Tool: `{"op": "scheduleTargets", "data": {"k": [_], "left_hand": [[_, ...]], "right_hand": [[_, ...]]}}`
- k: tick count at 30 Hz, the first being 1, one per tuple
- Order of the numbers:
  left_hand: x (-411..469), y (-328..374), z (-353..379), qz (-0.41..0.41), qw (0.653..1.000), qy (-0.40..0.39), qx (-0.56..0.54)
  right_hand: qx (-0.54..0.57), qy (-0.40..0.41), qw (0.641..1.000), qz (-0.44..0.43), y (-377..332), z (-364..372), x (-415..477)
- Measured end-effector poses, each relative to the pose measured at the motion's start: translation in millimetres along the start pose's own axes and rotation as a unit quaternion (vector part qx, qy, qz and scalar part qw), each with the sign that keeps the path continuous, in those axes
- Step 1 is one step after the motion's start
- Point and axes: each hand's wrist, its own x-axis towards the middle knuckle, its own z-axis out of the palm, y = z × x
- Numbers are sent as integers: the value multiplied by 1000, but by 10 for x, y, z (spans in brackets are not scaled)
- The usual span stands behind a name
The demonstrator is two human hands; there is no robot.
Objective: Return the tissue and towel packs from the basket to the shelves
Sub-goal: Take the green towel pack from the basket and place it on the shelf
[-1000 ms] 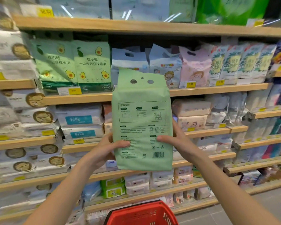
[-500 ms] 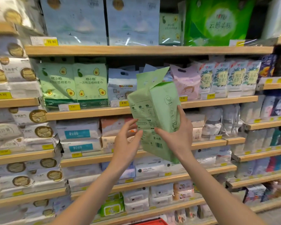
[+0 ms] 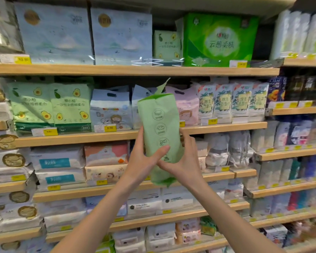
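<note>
A light green towel pack (image 3: 160,128) stands upright in front of the shelves, its narrow side with printed icons turned toward me. My left hand (image 3: 144,157) grips its lower left side, thumb across the front. My right hand (image 3: 184,159) holds its lower right side from behind. The pack is level with the second wooden shelf (image 3: 226,126). Matching green avocado packs (image 3: 51,106) stand on that shelf at the left, and one more avocado pack (image 3: 167,44) sits on the top shelf (image 3: 135,71). The basket is out of view.
Blue boxed tissue packs (image 3: 88,33) and a bright green pack (image 3: 220,40) fill the top shelf. White, blue and pink packs (image 3: 187,105) crowd the second shelf behind the held pack. Lower shelves (image 3: 117,190) carry several more tissue packs with yellow price tags.
The pack has turned from its broad back face to its narrow side and risen. My left hand has closed on it again. The view tilted up, and the red basket left the frame.
</note>
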Motion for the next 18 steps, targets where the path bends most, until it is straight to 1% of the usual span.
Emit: {"op": "scheduleTargets", "data": {"k": [4, 6, 11, 14, 18], "left_hand": [[184, 56, 87, 3, 999, 49, -2], [266, 82, 122, 8, 998, 69, 8], [469, 31, 121, 40, 991, 115, 62], [620, -64, 37, 51, 987, 139, 56], [880, -153, -124, 49, 988, 144, 26]], "right_hand": [[53, -97, 993, -27, 84, -243, 59], [77, -126, 988, -39, 79, -316, 75], [109, -154, 980, -67, 25, -336, 206], [102, -164, 977, -88, 5, -229, 316], [92, -161, 975, -121, -30, -101, 545]]}}
